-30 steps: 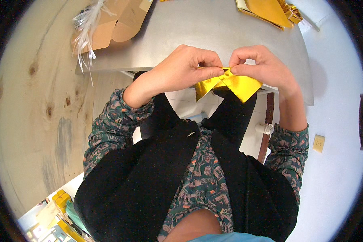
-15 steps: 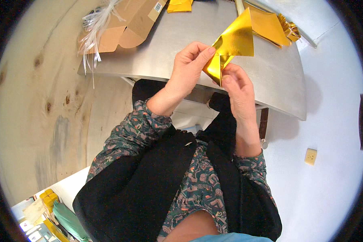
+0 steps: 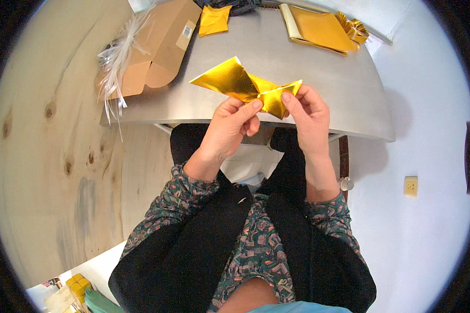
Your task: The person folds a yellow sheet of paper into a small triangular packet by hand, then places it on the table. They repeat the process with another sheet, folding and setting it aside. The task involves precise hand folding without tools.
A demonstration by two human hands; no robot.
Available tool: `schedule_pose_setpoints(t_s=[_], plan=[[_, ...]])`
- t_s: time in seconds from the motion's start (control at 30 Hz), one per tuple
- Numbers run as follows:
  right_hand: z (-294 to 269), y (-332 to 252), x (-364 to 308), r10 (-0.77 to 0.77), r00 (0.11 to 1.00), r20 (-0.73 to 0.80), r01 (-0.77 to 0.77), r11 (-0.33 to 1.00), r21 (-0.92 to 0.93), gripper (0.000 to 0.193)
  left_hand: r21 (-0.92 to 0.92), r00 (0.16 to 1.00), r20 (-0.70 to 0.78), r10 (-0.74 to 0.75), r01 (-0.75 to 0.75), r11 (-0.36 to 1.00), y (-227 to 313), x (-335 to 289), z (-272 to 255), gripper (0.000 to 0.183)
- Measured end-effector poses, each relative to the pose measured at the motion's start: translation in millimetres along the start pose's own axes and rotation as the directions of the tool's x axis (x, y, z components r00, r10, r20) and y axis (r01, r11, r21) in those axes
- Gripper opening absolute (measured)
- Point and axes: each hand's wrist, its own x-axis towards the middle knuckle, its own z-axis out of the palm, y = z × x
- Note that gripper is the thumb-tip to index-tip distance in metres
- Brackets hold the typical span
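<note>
Between my hands is a piece of shiny gold foil paper, folded into pointed flaps and held just above the table's near edge. My left hand pinches it near its middle fold, thumb on top. The thumb and fingers of my right hand grip the right-hand folded end. One broad flap stretches out to the upper left, past my left fingers. A smaller point hangs down between the two hands. My fingertips behind the paper are partly hidden.
On the grey table an open cardboard box stands at the left, with white strips hanging over it. A folded gold piece lies at the back. Gold sheets and a fringed gold piece lie back right.
The foil paper has been turned, so its broad flap now points left instead of up and right. My left hand has come lower. The view has shifted slightly.
</note>
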Motion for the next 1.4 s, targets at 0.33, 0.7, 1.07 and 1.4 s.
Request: schedule_pose_setpoints(t_s=[0.33, 0.7, 1.07, 1.4], plan=[[-3.1, 2.8, -15.8, -0.031, 0.999, 0.033, 0.033, 0.998, -0.053, 0.012, -0.040, 0.997, 0.067, 0.047, -0.045, 0.998, -8.5, -16.9, -4.7, 0.010], [-9.6, -14.9, -20.9, 0.074, 0.984, 0.164, -0.074, 0.997, -0.008, 0.026, 0.022, 0.995, 0.099, -0.003, 0.001, 1.000, -4.0, -26.4, -7.1, 0.020], [-15.8, -2.7, -20.8, 0.073, 0.982, 0.176, -0.053, 0.992, -0.115, 0.017, 0.069, 0.988, 0.147, -0.055, 0.045, 0.997, 0.9, -22.3, -15.1, 0.027], [-13.4, 6.7, -21.1, 0.050, 0.994, 0.100, -0.041, 0.994, -0.097, 0.015, 0.013, 0.986, 0.152, -0.069, 0.068, 0.998, -7.1, -22.3, -12.0, 0.029]])
